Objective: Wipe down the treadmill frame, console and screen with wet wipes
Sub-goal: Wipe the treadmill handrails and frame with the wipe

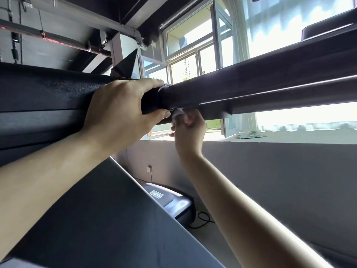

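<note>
Fingers of the left hand curl over the top of the dark frame bar while the thumb hooks under it, so the hand grips the bar firmly around its girth. Just beside that thumb, on the underside of the bar, the right hand reaches up with its fingers bunched and pinching a crumpled white wet wipe. The wipe touches the bar's lower edge, right where the thicker, rough-textured section meets the smoother tube.

The bar runs slantwise across the view, seen from below. Behind it stands a bright window with one pane swung open. Below the bar and behind it, a pale cloth lies on the sill. Well beneath the bar, a broad grey panel slopes down under the left forearm. Past that panel, a grey motor cover bearing a small green logo sits on the floor, with a black cable looping beside it. A wall socket shows on the white wall below the bar. Above the bar, pipes cross the dark ceiling.
</note>
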